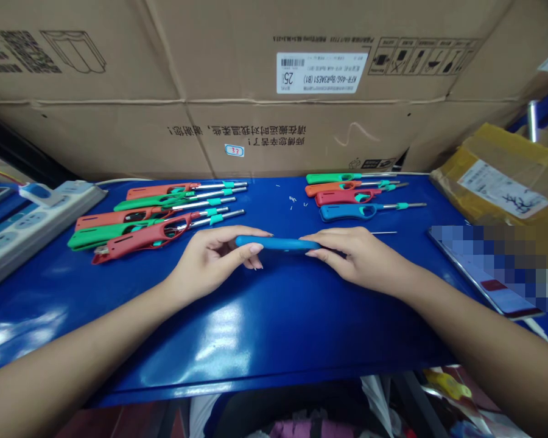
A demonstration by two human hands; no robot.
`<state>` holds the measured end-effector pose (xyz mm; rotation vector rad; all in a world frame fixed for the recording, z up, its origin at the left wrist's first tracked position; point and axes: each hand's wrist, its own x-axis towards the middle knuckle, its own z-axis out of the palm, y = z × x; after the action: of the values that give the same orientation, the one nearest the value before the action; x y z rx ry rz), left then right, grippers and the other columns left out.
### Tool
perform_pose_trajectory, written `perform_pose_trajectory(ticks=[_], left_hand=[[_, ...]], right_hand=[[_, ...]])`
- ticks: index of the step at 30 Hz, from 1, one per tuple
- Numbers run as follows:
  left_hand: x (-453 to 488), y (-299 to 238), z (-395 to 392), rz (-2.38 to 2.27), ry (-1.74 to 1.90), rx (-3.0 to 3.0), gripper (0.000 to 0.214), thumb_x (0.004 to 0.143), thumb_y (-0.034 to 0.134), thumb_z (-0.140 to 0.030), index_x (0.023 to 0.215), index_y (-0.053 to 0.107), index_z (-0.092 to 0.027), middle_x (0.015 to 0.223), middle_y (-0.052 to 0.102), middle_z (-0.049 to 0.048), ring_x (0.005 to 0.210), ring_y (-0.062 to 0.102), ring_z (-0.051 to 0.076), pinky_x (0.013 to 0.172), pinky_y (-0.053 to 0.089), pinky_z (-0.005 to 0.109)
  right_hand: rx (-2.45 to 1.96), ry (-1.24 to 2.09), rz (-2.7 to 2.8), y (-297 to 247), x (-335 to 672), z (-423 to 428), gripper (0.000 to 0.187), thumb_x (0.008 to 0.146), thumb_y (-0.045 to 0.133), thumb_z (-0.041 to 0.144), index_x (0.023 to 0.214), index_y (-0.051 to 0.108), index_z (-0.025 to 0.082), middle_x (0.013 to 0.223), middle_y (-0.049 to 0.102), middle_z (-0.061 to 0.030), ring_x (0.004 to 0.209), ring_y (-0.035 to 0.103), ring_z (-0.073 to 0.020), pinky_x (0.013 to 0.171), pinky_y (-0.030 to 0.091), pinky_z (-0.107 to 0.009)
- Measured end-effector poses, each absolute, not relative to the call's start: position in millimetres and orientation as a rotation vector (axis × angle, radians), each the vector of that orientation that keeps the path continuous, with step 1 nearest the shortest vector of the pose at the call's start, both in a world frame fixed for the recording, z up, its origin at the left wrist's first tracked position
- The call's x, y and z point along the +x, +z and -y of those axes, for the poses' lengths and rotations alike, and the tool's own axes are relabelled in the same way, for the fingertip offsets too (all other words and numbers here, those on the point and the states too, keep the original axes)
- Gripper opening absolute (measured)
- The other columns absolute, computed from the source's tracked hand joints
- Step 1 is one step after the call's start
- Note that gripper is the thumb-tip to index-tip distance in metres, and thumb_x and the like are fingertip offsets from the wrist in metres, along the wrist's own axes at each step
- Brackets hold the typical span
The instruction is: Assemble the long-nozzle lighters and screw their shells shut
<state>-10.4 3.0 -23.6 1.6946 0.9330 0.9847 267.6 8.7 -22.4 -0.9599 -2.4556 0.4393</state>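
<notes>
Both my left hand [212, 258] and right hand [354, 252] clamp the slim blue plastic piece [278, 243] by its ends, likely for steadiness; metal-tipped red and green lighters [132, 241] lie left of the grip.

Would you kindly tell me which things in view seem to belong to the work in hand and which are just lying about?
Likely the job's:
blue piece, held by left hand and right hand
five lighters on the left
four lighters on the right

Likely just lying about:
power strip
phone
yellow-taped box
large cardboard
</notes>
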Motion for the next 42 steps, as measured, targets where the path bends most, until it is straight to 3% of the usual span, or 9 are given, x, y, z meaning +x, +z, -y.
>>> perform_pose_trajectory(ticks=[4, 8, 11, 18, 22, 27, 33, 36, 42], left_hand=[[-10, -22, -5, -0.999, 0.995, 1.681, 0.023, 0.093, 0.069, -0.032, 0.105, 0.076, -0.014, 0.067, 0.075, 0.0011, 0.059, 0.069, 0.010, 0.061, 0.058, 0.017], [-12, -21, -10, -1.052, 0.941, 1.621, 0.027, 0.089, 0.072, -0.039, 0.096, 0.077, -0.014, 0.069, 0.075, 0.0021, 0.060, 0.068, 0.011, 0.058, 0.057, 0.018], [-13, -24, -12, -1.091, 0.870, 1.624, 0.030, 0.086, 0.073, -0.042, 0.095, 0.077, -0.014, 0.071, 0.075, 0.0028, 0.060, 0.067, 0.012, 0.058, 0.058, 0.019], [-13, -34, -9, -1.174, 0.835, 1.807, 0.040, 0.088, 0.070, -0.045, 0.114, 0.074, -0.015, 0.093, 0.077, 0.0072, 0.064, 0.068, 0.014, 0.062, 0.059, 0.026], [-14, -35, -11, -1.177, 0.864, 1.937, 0.044, 0.085, 0.074, -0.044, 0.120, 0.073, -0.018, 0.113, 0.075, 0.0094, 0.084, 0.072, 0.020, 0.072, 0.059, 0.030], [-17, -35, -12, -1.158, 0.735, 2.146, 0.035, 0.088, 0.072, -0.046, 0.112, 0.077, -0.021, 0.109, 0.076, 0.0069, 0.099, 0.071, 0.024, 0.091, 0.057, 0.036], [-19, -32, -11, -1.120, 0.754, 2.192, 0.036, 0.090, 0.070, -0.044, 0.117, 0.075, -0.021, 0.111, 0.074, 0.0078, 0.098, 0.070, 0.022, 0.090, 0.056, 0.034], [-19, -32, -11, -1.065, 0.718, 2.214, 0.034, 0.092, 0.067, -0.042, 0.118, 0.075, -0.021, 0.112, 0.074, 0.0081, 0.100, 0.070, 0.022, 0.091, 0.056, 0.034], [-23, -29, -11, -1.010, 0.612, 2.396, 0.036, 0.091, 0.067, -0.041, 0.121, 0.073, -0.021, 0.114, 0.072, 0.0084, 0.104, 0.068, 0.022, 0.093, 0.056, 0.036]], right_hand=[[-1.117, 0.428, 2.535, -19, 268, -9, 0.027, 0.100, 0.059, 0.035, 0.117, 0.072, 0.019, 0.103, 0.077, -0.0075, 0.090, 0.070, -0.0216, 0.082, 0.051, -0.033], [-1.220, 0.426, 2.648, -17, 268, -9, 0.028, 0.099, 0.059, 0.040, 0.087, 0.071, 0.017, 0.076, 0.068, -0.0052, 0.072, 0.062, -0.0194, 0.066, 0.041, -0.030], [-1.253, 0.457, 2.674, -15, 268, -9, 0.033, 0.098, 0.060, 0.043, 0.077, 0.065, 0.018, 0.065, 0.059, -0.0014, 0.065, 0.054, -0.0167, 0.061, 0.034, -0.029], [-1.322, 0.435, 2.722, -14, 267, -10, 0.033, 0.101, 0.053, 0.043, 0.079, 0.059, 0.019, 0.076, 0.063, -0.0032, 0.075, 0.057, -0.0187, 0.066, 0.034, -0.029], [-1.338, 0.430, 2.662, -13, 267, -9, 0.031, 0.100, 0.053, 0.042, 0.082, 0.064, 0.020, 0.078, 0.067, -0.0043, 0.075, 0.060, -0.0197, 0.066, 0.037, -0.030], [-1.293, 0.405, 2.579, -14, 270, -9, 0.023, 0.096, 0.060, 0.040, 0.096, 0.071, 0.020, 0.090, 0.073, -0.0057, 0.083, 0.066, -0.0219, 0.072, 0.044, -0.032], [-1.319, 0.321, 2.588, -17, 272, -14, 0.006, 0.089, 0.067, 0.028, 0.090, 0.065, 0.022, 0.085, 0.069, -0.0012, 0.076, 0.062, -0.0185, 0.064, 0.041, -0.030], [-1.336, 0.266, 2.606, -14, 273, -14, 0.008, 0.085, 0.066, 0.020, 0.087, 0.059, 0.023, 0.084, 0.066, 0.0004, 0.076, 0.060, -0.0174, 0.062, 0.038, -0.029], [-1.182, 0.297, 2.647, -6, 278, -11, 0.011, 0.085, 0.064, 0.024, 0.097, 0.063, 0.023, 0.098, 0.068, -0.0033, 0.094, 0.061, -0.0222, 0.078, 0.048, -0.035]])
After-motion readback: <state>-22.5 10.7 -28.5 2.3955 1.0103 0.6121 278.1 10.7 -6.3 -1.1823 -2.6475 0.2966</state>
